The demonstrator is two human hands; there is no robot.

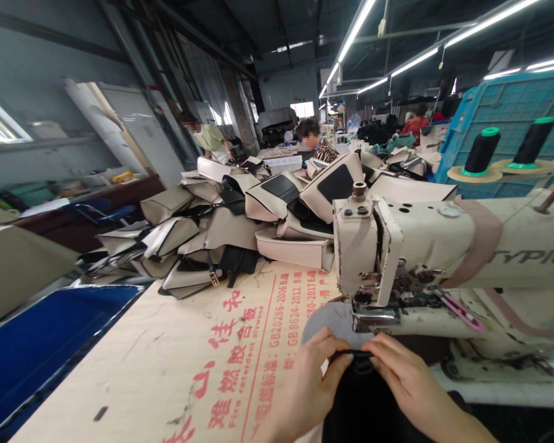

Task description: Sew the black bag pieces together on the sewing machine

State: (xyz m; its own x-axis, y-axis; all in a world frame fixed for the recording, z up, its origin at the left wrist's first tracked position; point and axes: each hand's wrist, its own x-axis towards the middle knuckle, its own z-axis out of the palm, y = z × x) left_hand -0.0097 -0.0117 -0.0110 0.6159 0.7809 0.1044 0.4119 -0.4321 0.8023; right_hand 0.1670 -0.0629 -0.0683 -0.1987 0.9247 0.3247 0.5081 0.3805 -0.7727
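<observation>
i see my left hand [311, 375] and my right hand [409, 381] both closed in a pinch on the top edge of a piece of black fabric [364, 400], thumbs and forefingers meeting on a thin folded hem. the fabric hangs down toward me at the bottom of the frame and its edge sits just in front of the needle area of the sewing machine [397, 258], near the metal foot but, as far as i can tell, not yet under it.

by my reading the sewing on this piece has hardly begun: the edge is being lined up by hand, no seam is visible on it, and feeding it under the foot is left to do. behind the machine lies a big pile of beige and black covers [240, 227], which look like stitched pieces, though i cannot tell if they are finished.

writing: the machine arm reads "typic" before it runs out of frame. the plywood tabletop [175, 363] has red print, chinese characters plus "fire retardant plywood", "gb20286-2006" and "gb 8624-2012". two black thread cones [482, 151] with green tops stand on the machine, in front of a blue crate [512, 104]. other people work at benches well apart at the back.
</observation>
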